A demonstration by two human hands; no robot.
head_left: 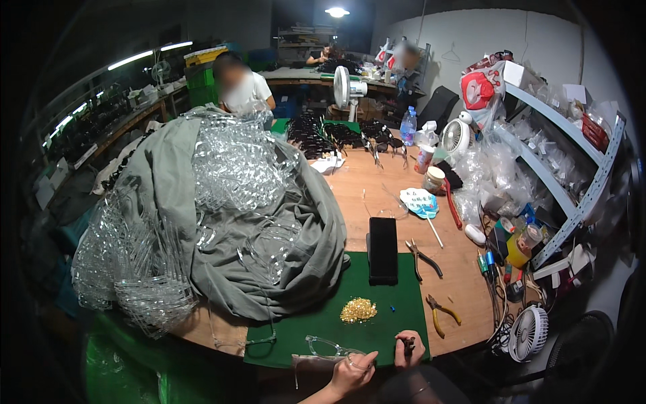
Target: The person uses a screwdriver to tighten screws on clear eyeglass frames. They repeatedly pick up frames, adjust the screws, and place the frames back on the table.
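Observation:
My left hand (pixel 348 378) is closed on a clear eyeglass frame (pixel 324 347) at the near edge of the green mat (pixel 313 326). Just right of it, my right hand (pixel 416 350) is curled round a small dark tool (pixel 408 345) whose kind I cannot make out. On the mat, beyond both hands, lies a small heap of gold-coloured bits (pixel 358 310), with a tiny blue piece (pixel 393 309) beside it. Another clear frame (pixel 261 341) rests near the mat's left side. Yellow-handled pliers (pixel 444 314) and dark-handled pliers (pixel 426 260) lie to the right.
A big grey cloth (pixel 269 296) bears a mound of clear eyeglass frames (pixel 235 168) on the left. A black phone (pixel 383 250) stands beyond the gold heap. Rightward are a paper fan (pixel 420 202), a jar (pixel 434 180) and a metal shelf (pixel 572 222). A co-worker (pixel 252 91) sits across.

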